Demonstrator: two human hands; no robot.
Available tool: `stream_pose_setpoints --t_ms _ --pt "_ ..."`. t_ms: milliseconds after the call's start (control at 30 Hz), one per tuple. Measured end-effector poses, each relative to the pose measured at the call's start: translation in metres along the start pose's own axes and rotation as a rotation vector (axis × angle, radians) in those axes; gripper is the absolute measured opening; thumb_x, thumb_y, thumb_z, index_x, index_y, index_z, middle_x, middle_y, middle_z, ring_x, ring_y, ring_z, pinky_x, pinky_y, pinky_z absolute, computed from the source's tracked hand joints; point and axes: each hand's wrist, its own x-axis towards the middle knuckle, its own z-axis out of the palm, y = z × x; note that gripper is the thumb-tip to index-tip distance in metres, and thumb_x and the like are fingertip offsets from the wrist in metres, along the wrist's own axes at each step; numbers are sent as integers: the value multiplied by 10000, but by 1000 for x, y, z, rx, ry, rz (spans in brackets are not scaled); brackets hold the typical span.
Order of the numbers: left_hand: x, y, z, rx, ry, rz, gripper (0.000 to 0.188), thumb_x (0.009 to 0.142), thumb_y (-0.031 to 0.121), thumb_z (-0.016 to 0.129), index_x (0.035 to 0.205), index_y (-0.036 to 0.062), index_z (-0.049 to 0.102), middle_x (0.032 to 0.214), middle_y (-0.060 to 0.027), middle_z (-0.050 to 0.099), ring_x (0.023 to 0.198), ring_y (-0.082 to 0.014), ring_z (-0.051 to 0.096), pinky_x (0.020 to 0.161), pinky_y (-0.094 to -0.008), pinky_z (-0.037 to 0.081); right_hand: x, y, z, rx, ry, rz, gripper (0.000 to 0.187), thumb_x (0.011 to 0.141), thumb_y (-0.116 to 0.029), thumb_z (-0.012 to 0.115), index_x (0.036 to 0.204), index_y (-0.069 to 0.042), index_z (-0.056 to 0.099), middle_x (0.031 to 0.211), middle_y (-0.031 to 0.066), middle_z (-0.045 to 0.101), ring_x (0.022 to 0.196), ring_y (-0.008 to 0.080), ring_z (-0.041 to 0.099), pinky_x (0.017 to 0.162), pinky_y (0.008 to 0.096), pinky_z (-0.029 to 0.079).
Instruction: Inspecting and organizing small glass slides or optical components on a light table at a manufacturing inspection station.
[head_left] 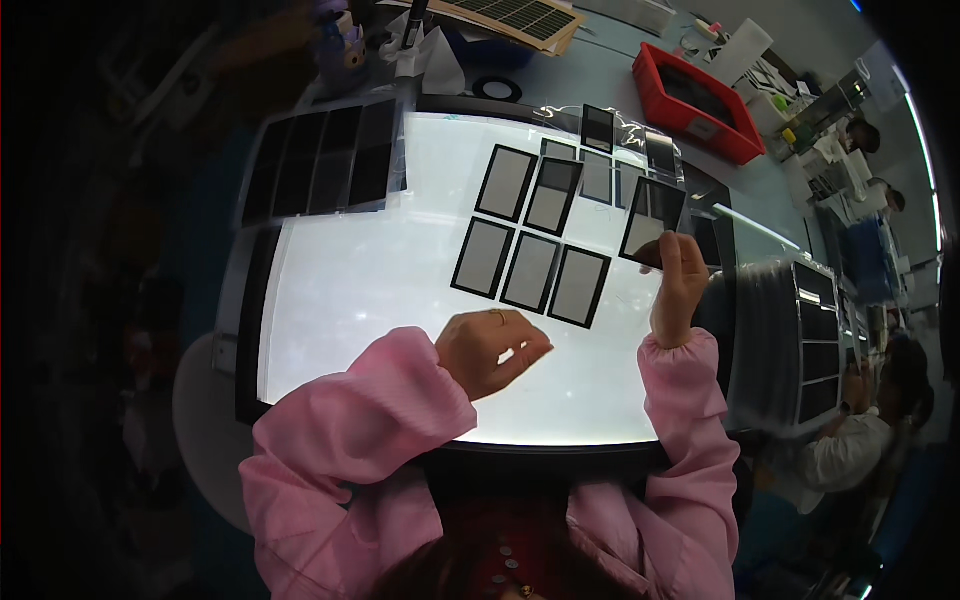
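- We find the right hand's (678, 275) grip closed on a dark-framed panel (655, 205), pinched at its lower edge, near the right side of the lit white table (360, 300).
- We note the left hand (490, 350) with fingers curled, just below the laid panels (531, 273); we cannot tell whether its grip is closed.
- We count five laid panels, dark-rimmed and grey, in two rows.
- We observe a red tray (672, 105) beyond, at upper right.
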Motion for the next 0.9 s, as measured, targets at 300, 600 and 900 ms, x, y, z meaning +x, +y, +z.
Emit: stream_pose_setpoints --t_ms 300,600,900 --pt "4 11 -11 -1169 -79 -617 858 982 629 456 1560 40 220 1459 -276 464 1221 -378 605 1030 -463 508 -76 -63 13 387 4 414 218 1010 -228 560 1021 -20 623 801 133 690 654 221 675 614 360 578" --pt "-11 -13 -80 -1010 12 -833 599 985 189 585 1512 31 349 1111 -156 690 973 -322 724 851 -429 620 -150 -95 2 227 -1668 219 307 1030 -260 563 1176 -19 684 1042 151 722 907 272 702 824 333 550" --pt "15 24 -81 224 -226 -420 636 902 -139 484 1412 237 545 895 -79 661 785 -148 625 757 -302 544 -9 -13 -7 -474 -326 -194 506 939 -242 718 1379 -70 536 1331 108 605 1209 211 571 897 327 502"
